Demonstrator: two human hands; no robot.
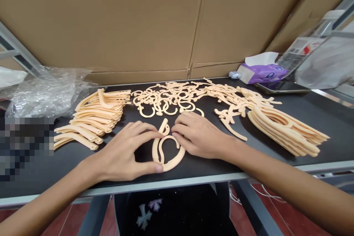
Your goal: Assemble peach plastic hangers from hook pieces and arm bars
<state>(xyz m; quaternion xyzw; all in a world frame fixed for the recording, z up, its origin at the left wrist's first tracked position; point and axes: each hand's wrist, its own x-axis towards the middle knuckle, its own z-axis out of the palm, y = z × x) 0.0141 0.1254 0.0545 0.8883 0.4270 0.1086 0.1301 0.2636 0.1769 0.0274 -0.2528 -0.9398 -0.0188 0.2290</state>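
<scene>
My left hand [127, 151] and my right hand [197, 134] rest on the black table [69, 158] on either side of a peach plastic hook piece [168, 150]. The left thumb and index finger pinch its left side. My right hand's fingertips press on its upper right part. The piece lies flat near the table's front edge. A loose heap of the same peach hook parts [177, 97] is spread behind my hands.
A stack of peach curved pieces [92, 118] lies at the left and another stack [287, 131] at the right. Crumpled clear plastic [47, 90] sits far left. A tissue pack [260, 72] and a phone [282, 87] lie at back right. Cardboard [143, 22] walls the back.
</scene>
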